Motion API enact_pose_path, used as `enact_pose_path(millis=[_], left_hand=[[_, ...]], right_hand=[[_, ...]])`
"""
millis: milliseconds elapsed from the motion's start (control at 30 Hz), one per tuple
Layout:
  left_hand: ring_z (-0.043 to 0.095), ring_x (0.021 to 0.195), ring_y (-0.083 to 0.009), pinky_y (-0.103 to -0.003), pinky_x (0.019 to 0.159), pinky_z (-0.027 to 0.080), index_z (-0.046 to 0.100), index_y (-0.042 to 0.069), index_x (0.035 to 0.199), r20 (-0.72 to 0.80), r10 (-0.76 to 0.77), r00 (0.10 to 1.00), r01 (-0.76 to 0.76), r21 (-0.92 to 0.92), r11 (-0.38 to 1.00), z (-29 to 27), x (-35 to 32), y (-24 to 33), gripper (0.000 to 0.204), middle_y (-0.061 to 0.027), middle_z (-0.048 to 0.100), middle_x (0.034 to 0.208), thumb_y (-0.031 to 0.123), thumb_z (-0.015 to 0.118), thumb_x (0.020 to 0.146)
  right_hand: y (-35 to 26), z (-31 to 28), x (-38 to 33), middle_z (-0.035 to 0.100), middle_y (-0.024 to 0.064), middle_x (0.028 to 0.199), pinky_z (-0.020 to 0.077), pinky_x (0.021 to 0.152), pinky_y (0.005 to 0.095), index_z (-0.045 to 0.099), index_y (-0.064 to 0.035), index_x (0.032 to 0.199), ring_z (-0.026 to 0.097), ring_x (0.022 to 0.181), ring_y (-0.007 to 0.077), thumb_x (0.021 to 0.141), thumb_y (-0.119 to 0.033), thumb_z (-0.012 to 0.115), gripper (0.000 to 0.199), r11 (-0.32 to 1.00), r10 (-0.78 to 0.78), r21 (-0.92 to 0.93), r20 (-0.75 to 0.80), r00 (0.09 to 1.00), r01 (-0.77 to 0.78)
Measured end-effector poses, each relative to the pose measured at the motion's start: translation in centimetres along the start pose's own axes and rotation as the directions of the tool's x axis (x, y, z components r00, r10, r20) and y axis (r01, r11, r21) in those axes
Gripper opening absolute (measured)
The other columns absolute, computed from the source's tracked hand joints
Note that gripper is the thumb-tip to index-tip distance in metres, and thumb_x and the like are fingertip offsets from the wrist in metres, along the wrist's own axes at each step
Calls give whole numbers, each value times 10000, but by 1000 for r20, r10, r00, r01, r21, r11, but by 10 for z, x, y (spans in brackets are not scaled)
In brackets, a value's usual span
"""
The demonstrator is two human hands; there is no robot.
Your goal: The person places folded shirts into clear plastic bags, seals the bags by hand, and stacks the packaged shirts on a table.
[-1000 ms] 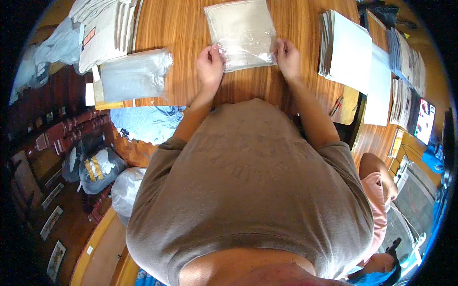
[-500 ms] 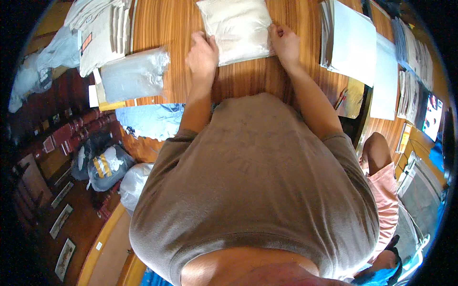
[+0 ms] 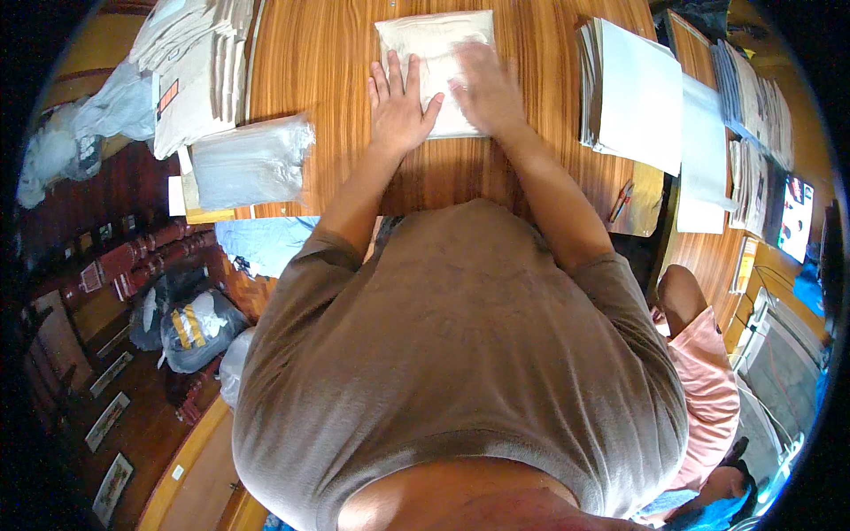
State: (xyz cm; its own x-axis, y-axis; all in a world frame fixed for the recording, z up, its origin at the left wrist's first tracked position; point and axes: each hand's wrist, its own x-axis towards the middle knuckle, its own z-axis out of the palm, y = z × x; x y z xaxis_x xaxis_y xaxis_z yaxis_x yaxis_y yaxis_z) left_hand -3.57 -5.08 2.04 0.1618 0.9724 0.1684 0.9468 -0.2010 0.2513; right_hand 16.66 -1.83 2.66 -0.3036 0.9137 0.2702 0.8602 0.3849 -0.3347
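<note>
A flat pale packet in a clear plastic bag (image 3: 436, 40) lies on the wooden table (image 3: 328, 53) in front of me. My left hand (image 3: 400, 104) rests flat on its left edge, fingers spread. Flat on the packet's right half lies my right hand (image 3: 485, 88), slightly blurred. Neither hand grips anything; both palms press down on the bag.
A stack of clear plastic bags (image 3: 251, 161) lies at the left, with folded pale cloth pieces (image 3: 190, 62) behind it. Stacks of white sheets (image 3: 636, 93) stand at the right. Another seated person in pink (image 3: 699, 372) is at my right. Bags (image 3: 190, 327) sit on the floor left.
Both hands went from holding the packet's side edges to lying flat on top of it. The packet sits a little further up the table.
</note>
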Motion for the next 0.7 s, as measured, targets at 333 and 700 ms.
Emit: enact_pose_path(millis=[333,700], left_hand=[[270,1568,-423,-611,1289,143,320,98,1648,79,426,901,-427,3,904,-52,63,-51,815,-208,279,1706,540,558,1006],[128,1596,-501,-770,1210,37,377,125,1644,32,46,998,-50,132,990,-7,22,49,730,-138,258,1736,402,502,981]], right_hand=[[-17,-48,-16,389,232,1645,290,1237,612,476,-4,1511,366,1519,441,983,-292,604,614,996,-69,46,-58,996,71],[-6,0,17,299,119,1729,128,1304,562,384,-50,1624,205,1612,364,1061,-566,398,764,1000,9,2,95,995,-9]])
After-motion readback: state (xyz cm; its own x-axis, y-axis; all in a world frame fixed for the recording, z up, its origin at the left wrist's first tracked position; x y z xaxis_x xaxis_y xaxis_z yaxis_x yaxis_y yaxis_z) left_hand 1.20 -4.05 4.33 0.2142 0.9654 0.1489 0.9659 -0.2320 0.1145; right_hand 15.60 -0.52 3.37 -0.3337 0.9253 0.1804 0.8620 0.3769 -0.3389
